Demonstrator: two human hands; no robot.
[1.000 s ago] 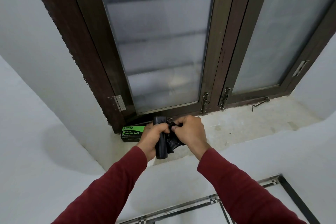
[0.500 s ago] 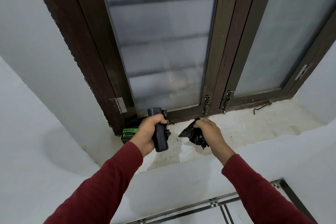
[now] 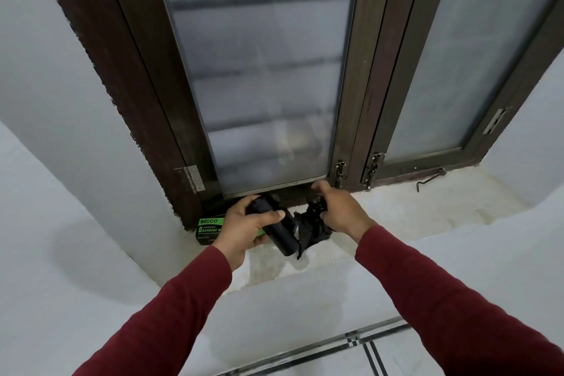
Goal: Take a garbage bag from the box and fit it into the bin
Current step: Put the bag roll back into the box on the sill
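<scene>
My left hand grips a black roll of garbage bags, tilted above the window sill. My right hand pinches a crumpled black garbage bag that hangs right beside the roll; whether it is still joined to the roll I cannot tell. The green and black garbage bag box lies on the sill at the left corner, partly hidden behind my left hand. No bin is in view.
The stained sill runs under a dark wooden window frame with frosted glass. A metal window hook lies on the sill at the right. White walls flank both sides; tiled floor shows below.
My hands pulled apart with the bag in the right one, then came back together. The roll is now lower and more tilted, and the bag hangs next to it.
</scene>
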